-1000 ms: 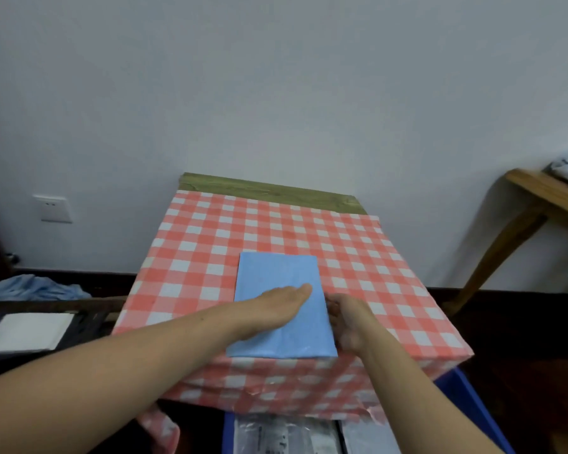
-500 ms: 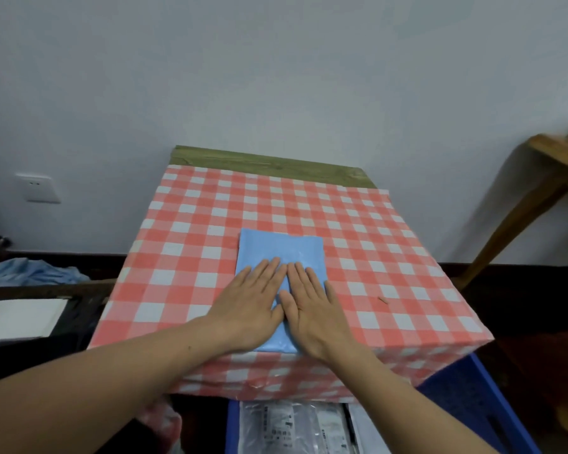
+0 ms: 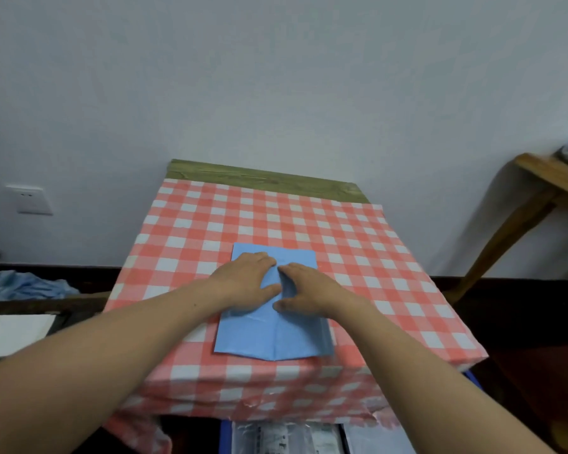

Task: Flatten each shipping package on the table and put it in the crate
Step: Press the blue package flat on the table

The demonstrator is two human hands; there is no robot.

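blue package lies on the checked surface, near its front. my left grip and right grip, both spread flat, have slid to its far half; flattening looks almost done, crate next.

1. The left forearm is bare along all of its visible length, from the frame edge to the wrist.
2. The right forearm is equally bare, with skin showing up to the frame edge.
3. A small dark spot marks the left forearm near the wrist.
4. The left hand is bare.
5. The right hand is bare too; the nails are too blurred to describe.
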